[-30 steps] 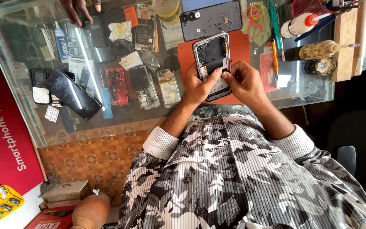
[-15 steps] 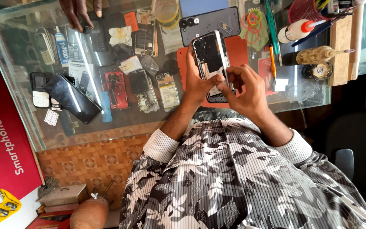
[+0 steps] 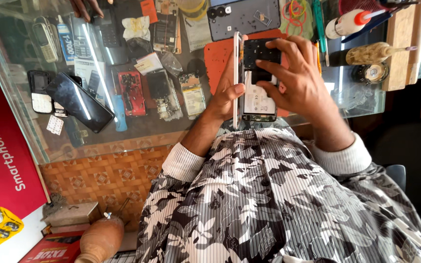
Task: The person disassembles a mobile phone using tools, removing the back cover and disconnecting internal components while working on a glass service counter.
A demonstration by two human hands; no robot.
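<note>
A: Compared with a second ago, the opened phone (image 3: 257, 80) has been lifted off the orange mat (image 3: 219, 58) and swung up; it lay nearly flat with its insides facing the camera, and now its thin frame edge stands on end.

B: Who has it?

A: Both hands. The left hand (image 3: 226, 92) is closed round the pale edge, thumb across the front and fingers behind, so the phone is propped upright. The right hand (image 3: 298, 83) covers the dark upper part, fingers curled over the top and thumb pressing near the white panel below (a battery, possibly; I can't be certain). That grip looks meant to steady the body while the two halves are worked against each other.

B: Is it touching the counter?

A: No, it is held above the mat, close to the person's chest, probably for a nearer look.

B: And around it, in this one head view?

A: A grey back cover (image 3: 243, 17) lies beyond the mat on the glass counter (image 3: 123, 129). To the left of the mat, phone boards and parts sit under the glass, and a black handset (image 3: 79, 101) lies slanted on top. On the right stand a white bottle with a red cap (image 3: 348, 22) and a wooden block (image 3: 401, 44), within reach of the right hand. At the top edge another person's hand (image 3: 85, 7) rests on the counter, well apart.
</note>
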